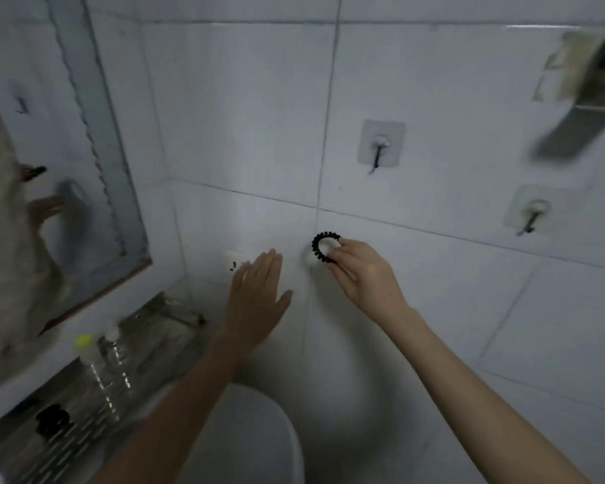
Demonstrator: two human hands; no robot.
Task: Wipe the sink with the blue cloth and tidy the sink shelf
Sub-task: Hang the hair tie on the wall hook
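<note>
My right hand [358, 270] pinches a black spiral hair tie [320, 245] against a white round hook [311, 258] on the tiled wall. My left hand [255, 295] is flat and open just left of it, fingers together, holding nothing. The metal sink shelf [84, 424] runs along the lower left; on it stand a clear bottle with a yellow-green cap [84, 344], another clear bottle [114, 344] and a black hair clip [51, 419]. The white sink rim [283, 424] shows at the bottom centre. No blue cloth is in view.
A mirror [49, 169] fills the left wall and reflects my hand. Two adhesive wall hooks [381, 143] [533, 211] sit higher on the tiles. A blurred metal fixture [587, 96] juts in at the top right. A white socket plate [234, 258] is beside my left hand.
</note>
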